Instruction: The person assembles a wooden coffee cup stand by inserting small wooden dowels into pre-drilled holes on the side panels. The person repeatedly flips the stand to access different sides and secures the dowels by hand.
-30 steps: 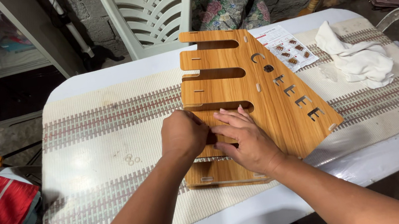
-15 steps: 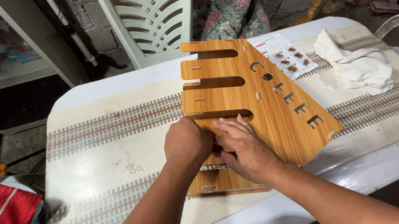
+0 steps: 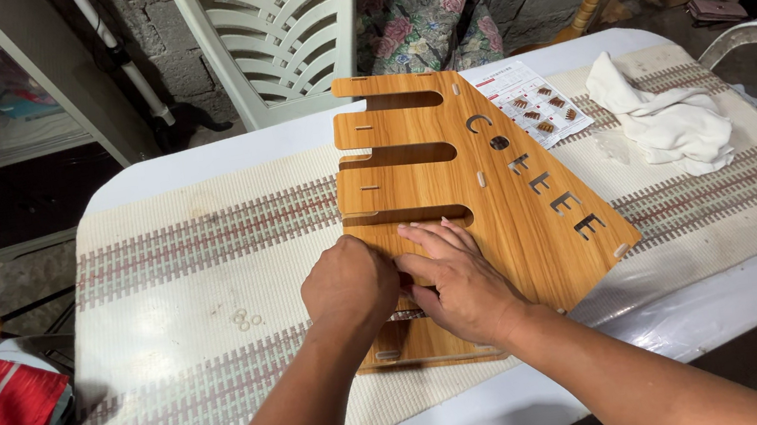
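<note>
On a white table (image 3: 192,150) with a striped mat (image 3: 170,271), my left hand (image 3: 349,286) curls closed on the wooden panel (image 3: 496,206) near its lower slot, my right hand (image 3: 457,280) pressing flat beside it

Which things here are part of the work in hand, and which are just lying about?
In hand: left hand and right hand pressing on the slotted wooden panel; second wooden piece beneath it.
Lying about: instruction sheet, white cloth, small rings, white chair.
</note>
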